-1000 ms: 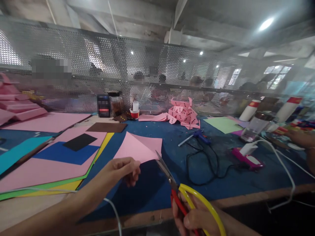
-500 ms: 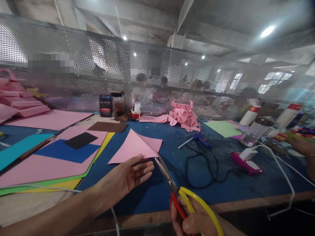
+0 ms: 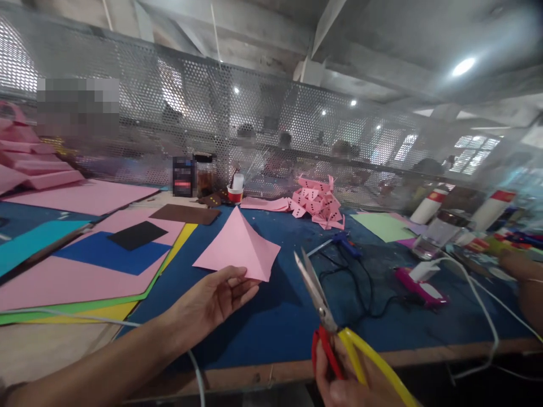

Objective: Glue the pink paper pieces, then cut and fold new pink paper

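My left hand (image 3: 212, 302) pinches the near edge of a folded pink paper (image 3: 240, 246), a triangle raised off the blue table (image 3: 275, 322). At the bottom right, my right hand (image 3: 343, 384) grips the red and yellow handles of a pair of scissors (image 3: 328, 322). Their blades stand slightly apart and point up, just right of the paper and clear of it.
Sheets of pink, blue, green, yellow and black paper (image 3: 97, 265) lie on the left. A pile of pink cut pieces (image 3: 316, 203), a glue gun (image 3: 343, 243) with black cable, a pink device (image 3: 419, 285), bottles (image 3: 426, 206) and another person's hand (image 3: 524, 271) are behind and right.
The scissors drew away from the paper's edge to the right and now point upward. My left hand shifted its hold, and the pink paper now stands raised and turned.
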Action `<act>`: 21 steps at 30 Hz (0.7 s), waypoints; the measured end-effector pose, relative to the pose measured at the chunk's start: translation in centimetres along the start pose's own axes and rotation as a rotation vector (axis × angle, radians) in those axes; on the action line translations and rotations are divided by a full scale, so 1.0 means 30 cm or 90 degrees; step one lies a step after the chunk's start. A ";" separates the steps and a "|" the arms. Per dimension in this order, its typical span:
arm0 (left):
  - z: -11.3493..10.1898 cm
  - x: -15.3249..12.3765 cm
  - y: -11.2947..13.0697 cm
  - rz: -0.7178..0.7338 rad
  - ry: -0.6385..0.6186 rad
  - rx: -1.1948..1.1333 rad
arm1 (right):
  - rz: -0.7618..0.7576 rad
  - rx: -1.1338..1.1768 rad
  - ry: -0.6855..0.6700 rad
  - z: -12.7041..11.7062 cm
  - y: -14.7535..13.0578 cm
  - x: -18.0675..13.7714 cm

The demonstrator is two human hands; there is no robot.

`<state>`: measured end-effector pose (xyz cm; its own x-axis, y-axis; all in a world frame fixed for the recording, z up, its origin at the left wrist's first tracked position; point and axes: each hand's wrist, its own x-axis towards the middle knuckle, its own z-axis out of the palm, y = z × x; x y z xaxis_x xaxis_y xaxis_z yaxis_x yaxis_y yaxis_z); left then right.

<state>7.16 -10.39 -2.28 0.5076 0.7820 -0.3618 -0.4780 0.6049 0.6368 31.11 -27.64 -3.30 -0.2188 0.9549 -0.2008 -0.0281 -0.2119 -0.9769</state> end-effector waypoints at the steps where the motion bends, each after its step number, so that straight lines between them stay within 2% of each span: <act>1: 0.001 0.000 0.001 0.000 -0.002 0.006 | -0.009 -0.013 0.007 0.011 -0.033 0.019; 3: 0.006 0.000 0.005 0.004 -0.008 0.021 | -0.041 -0.092 0.028 0.042 -0.108 0.084; 5: 0.010 0.001 0.012 0.012 -0.036 0.037 | -0.095 -0.171 0.148 0.079 -0.177 0.170; 8: 0.012 0.007 0.030 0.034 -0.089 0.064 | -0.192 -0.254 0.226 0.116 -0.239 0.299; 10: 0.013 0.012 0.046 0.041 -0.111 0.085 | -0.238 -0.265 0.242 0.122 -0.252 0.365; 13: 0.019 0.022 0.067 0.045 -0.141 0.118 | -0.217 -0.234 0.221 0.119 -0.255 0.422; 15: 0.023 0.027 0.075 0.054 -0.158 0.125 | -0.198 -0.225 0.220 0.119 -0.260 0.441; 21: 0.018 0.037 0.082 0.035 -0.158 0.122 | -0.223 -0.277 0.214 0.123 -0.275 0.477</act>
<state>6.95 -8.11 -0.74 0.6556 0.7377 -0.1612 -0.3772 0.5049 0.7764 24.62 -12.99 2.15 0.0503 0.9801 0.1920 0.3707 0.1602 -0.9149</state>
